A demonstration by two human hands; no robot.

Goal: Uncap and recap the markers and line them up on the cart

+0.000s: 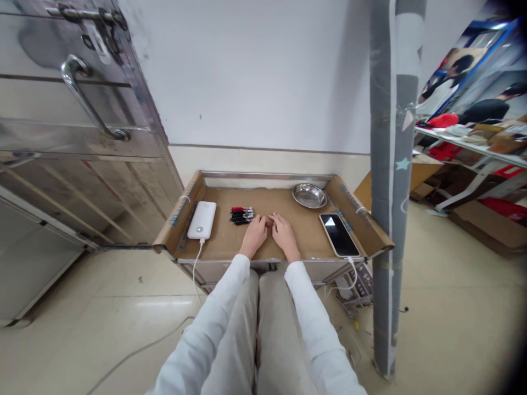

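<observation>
My left hand (254,236) and my right hand (284,235) rest side by side on the brown cardboard cover (226,244) of a small table. Their fingertips point inward and nearly meet, fingers loosely stretched and lying low on the surface. I see nothing held in either hand, though the small gap between them is dark and unclear. Just left of my left hand lies a row of several pens (241,215), one red at the back and black ones in front. A shiny round metal bowl (309,196) sits at the back right.
A white power bank (201,220) with a cable lies on the left. The phone (340,235), also cabled, lies on the right. A grey wrapped pole (387,192) stands beside the table's right edge. Behind is a wall; a metal door (74,164) is left. People work far right.
</observation>
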